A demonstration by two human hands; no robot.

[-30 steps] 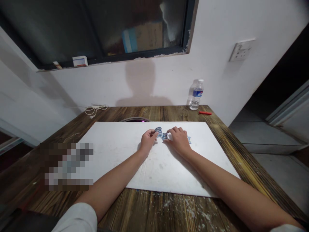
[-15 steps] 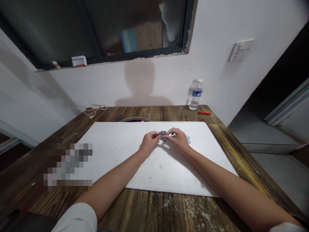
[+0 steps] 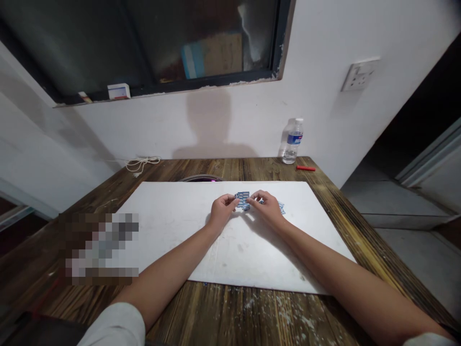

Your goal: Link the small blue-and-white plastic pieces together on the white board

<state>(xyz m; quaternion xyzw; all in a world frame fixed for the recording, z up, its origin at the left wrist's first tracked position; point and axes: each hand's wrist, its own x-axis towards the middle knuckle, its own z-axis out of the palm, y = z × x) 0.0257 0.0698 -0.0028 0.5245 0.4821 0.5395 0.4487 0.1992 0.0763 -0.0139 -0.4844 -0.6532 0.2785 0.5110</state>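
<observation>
- Two bare forearms reach forward from pale sleeves (image 3: 117, 324) over a wooden table (image 3: 216, 312); white specks lie along its near part.
- White board (image 3: 248, 259): flat on the table, beneath both hands.
- Left hand (image 3: 221, 211): thumb and fingers pinched closed on the left edge of a blue slotted piece (image 3: 243, 198).
- Right hand (image 3: 268, 209): thumb and fingers pinched at the piece's right edge.
- Slotted piece: held between the hands, above the board's far half; fine detail too small to read.
- Blue loose pieces (image 3: 282, 209): on the board, just right of the right hand, partly hidden by it.
- Beyond the board: red stick (image 3: 306, 168), water bottle (image 3: 293, 144) upright near the wall, coiled white cable (image 3: 142, 164) at far left.
- Wall: socket plate (image 3: 360, 75), right of the window (image 3: 144, 48).
</observation>
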